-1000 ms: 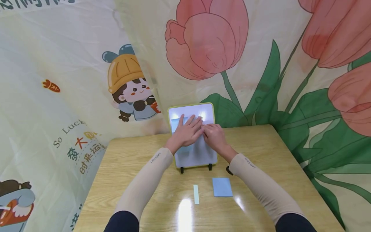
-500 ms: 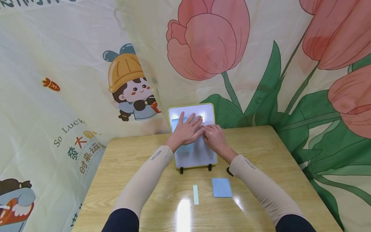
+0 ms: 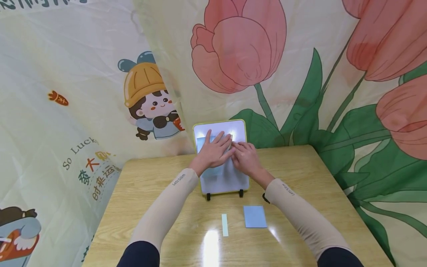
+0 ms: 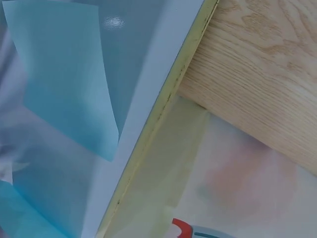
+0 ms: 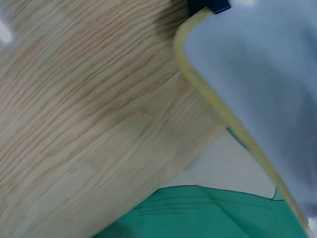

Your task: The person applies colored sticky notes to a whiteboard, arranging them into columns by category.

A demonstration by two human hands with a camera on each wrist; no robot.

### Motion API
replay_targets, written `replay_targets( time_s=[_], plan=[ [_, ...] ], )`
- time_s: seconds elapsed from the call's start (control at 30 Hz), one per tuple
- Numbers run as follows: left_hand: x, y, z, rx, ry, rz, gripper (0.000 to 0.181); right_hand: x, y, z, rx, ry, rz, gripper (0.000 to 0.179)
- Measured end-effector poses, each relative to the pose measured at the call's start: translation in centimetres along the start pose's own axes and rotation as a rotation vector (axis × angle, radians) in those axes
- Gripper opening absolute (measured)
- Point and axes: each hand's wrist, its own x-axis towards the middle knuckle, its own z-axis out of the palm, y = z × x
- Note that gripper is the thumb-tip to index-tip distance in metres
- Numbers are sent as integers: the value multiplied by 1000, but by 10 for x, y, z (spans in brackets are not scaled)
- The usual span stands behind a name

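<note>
A whiteboard (image 3: 225,185) with a yellow rim leans upright at the back of the table. My left hand (image 3: 215,150) lies flat on it, fingers spread, partly covering a light blue sticky note (image 3: 201,142). Lower on the board, another blue sticky note (image 3: 215,171) shows under that hand; the left wrist view shows it as a blue sheet (image 4: 64,69). Close beside the left fingers, my right hand (image 3: 247,157) touches the board with bent fingers. A small pale piece (image 3: 231,137) shows by the fingertips. Whether the right fingers pinch it is hidden.
Black feet (image 3: 241,193) support the board on the wooden table (image 3: 150,193). In front lie a pale green paper strip (image 3: 225,225) and a blue sticky note pad (image 3: 255,217). A printed cloth (image 3: 317,111) hangs behind the table.
The left hand stays flat on the board. The right fingertips shift slightly at the same spot, and more of the small pale piece shows.
</note>
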Motion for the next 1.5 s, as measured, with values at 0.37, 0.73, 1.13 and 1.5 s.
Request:
replay_targets(
  time_s=[0.37,0.73,1.13,1.5],
  plan=[
    [-3,-2,0,-10,4,4,74,5,18,-2,-56,-89,-113,49],
    [-3,-1,-2,-32,3,-4,74,16,21,-11,-109,-236,-109,53],
    [-6,-2,0,-47,23,23,71,-5,15,-7,-76,-273,-152,51],
    [-8,-1,-2,-48,28,13,70,-19,18,-4,-73,-205,-269,46]
  ],
)
